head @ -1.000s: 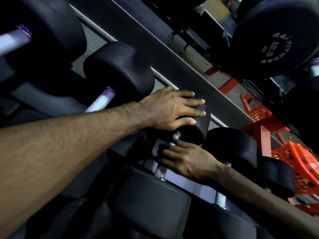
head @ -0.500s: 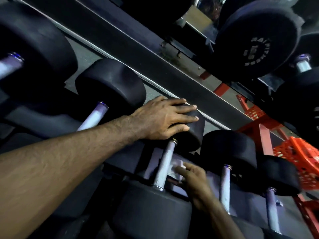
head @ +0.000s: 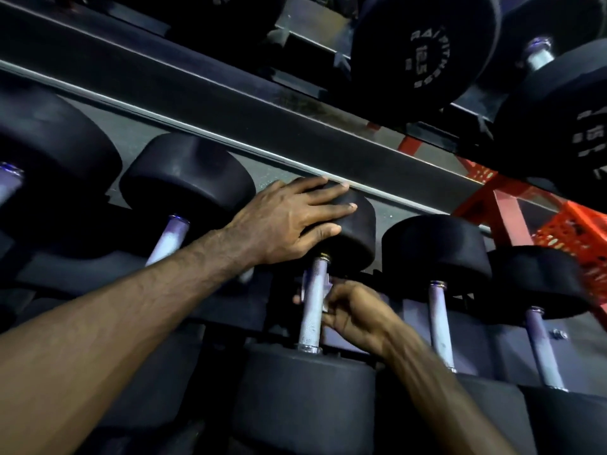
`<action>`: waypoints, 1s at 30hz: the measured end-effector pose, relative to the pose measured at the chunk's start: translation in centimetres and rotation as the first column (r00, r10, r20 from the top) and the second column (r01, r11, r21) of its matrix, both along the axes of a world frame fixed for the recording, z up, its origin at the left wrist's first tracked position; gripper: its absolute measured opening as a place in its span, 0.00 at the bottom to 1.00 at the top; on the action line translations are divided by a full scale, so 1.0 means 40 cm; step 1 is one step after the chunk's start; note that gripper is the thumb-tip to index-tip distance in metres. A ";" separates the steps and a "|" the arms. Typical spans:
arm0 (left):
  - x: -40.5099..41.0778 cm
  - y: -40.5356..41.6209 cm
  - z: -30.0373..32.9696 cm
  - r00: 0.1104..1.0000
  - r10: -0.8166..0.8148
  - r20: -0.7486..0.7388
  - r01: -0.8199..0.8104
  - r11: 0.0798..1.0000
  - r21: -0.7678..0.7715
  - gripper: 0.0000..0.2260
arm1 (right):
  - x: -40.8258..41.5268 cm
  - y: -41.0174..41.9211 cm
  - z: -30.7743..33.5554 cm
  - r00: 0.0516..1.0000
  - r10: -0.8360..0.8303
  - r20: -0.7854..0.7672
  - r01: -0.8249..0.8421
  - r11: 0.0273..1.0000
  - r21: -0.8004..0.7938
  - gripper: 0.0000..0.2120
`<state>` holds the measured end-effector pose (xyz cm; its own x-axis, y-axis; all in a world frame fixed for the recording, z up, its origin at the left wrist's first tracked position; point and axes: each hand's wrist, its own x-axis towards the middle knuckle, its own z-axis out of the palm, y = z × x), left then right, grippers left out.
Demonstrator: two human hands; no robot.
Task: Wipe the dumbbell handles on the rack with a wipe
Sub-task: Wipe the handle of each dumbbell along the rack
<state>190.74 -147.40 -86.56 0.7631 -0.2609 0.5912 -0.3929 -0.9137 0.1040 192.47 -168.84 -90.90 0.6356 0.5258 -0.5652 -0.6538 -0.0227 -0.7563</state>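
Observation:
A dumbbell lies on the rack with its knurled steel handle [head: 309, 323] running between a far black head [head: 356, 238] and a near black head [head: 305, 395]. My left hand [head: 292, 218] rests on top of the far head, fingers stretched across it and thumb against its near face. My right hand [head: 349, 315] reaches in from the lower right and pinches a small white wipe [head: 325, 287] against the right side of the handle, near its upper half. Most of the wipe is hidden by the fingers.
More dumbbells sit on either side, their handles at left [head: 169, 239] and right [head: 440, 318] [head: 542, 351]. The dark rail of the upper shelf [head: 262, 110] crosses above, with bigger dumbbells [head: 423, 50] on it. A red frame [head: 505, 211] and red crate [head: 579, 231] stand at right.
My right hand left the handle's front, came round to its right side with the wipe, and slid up toward the far head. My left hand stayed on that head.

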 end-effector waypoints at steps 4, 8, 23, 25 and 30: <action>-0.006 -0.001 0.004 0.999 0.005 -0.050 -0.006 1.000 -0.005 0.24 | -0.035 -0.023 0.006 0.982 0.190 -0.007 -0.190 0.977 -0.096 0.20; -0.009 -0.004 0.004 0.998 0.009 -0.059 -0.010 1.000 -0.014 0.24 | 0.000 -0.007 0.020 1.000 -0.001 0.031 0.001 1.000 0.003 0.23; -0.026 0.016 0.013 0.987 -0.062 -0.147 0.054 0.997 -0.060 0.24 | -0.029 -0.081 0.052 0.915 0.353 0.196 -0.270 0.895 -0.355 0.09; -0.034 0.040 0.019 0.987 -0.063 -0.149 0.061 0.998 -0.018 0.24 | -0.020 -0.090 0.079 0.882 0.340 0.327 -0.185 0.887 -0.424 0.08; -0.083 0.156 0.056 0.999 -0.003 -0.032 0.006 0.995 0.097 0.21 | -0.031 -0.052 0.159 0.595 0.251 0.764 0.100 0.920 -0.380 0.09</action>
<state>187.40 -141.16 -84.32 0.7801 -0.3192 0.5381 -0.3946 -0.9185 0.0272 191.22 -170.94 -84.56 0.8812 0.4726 -0.0092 0.2124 -0.4133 -0.8855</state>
